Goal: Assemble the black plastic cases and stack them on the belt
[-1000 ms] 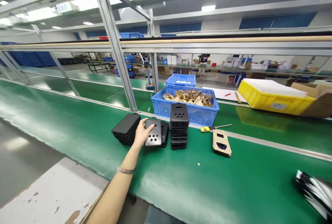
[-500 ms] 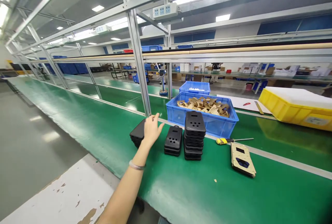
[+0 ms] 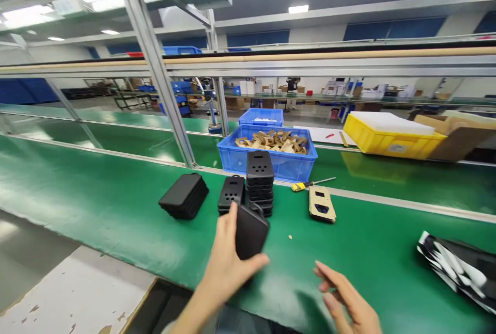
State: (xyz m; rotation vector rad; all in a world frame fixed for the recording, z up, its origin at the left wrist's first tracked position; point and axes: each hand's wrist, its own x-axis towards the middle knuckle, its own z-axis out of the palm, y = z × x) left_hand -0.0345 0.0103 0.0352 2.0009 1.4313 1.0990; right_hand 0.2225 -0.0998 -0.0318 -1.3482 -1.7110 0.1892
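1. The right hand point(image 3: 349, 300) is seen lowest in the view, palm turned inward, fingers loosely spread and holding nothing; it is kept apart from the black cover.
2. The left hand point(image 3: 228, 261) is raised above the near edge of the green belt point(image 3: 96, 205). A black cover point(image 3: 250, 231) is gripped in it, thumb along the lower edge and fingers wrapped behind the left side; the cover is held tilted, clear of the belt surface.
3. At the right edge, a black-and-white glossy bundle point(image 3: 457, 269) is noted lying on the belt.
4. Beyond the held cover, a short stack of perforated black plates point(image 3: 231, 194) and a taller stack point(image 3: 260, 181) are found standing just beside each other.
5. To their left, a leaning pile of plain black covers point(image 3: 184, 195) is recorded, near but separate.
6. To the right, a cardboard insert point(image 3: 321, 204) lies flat, with a yellow-handled screwdriver point(image 3: 308, 185) just behind it.
7. Behind the stacks, a blue bin point(image 3: 267, 161) filled with cardboard pieces is placed; a smaller blue bin point(image 3: 261, 116) stands beyond it.
8. Farther right, a yellow crate point(image 3: 391, 140) is observed.
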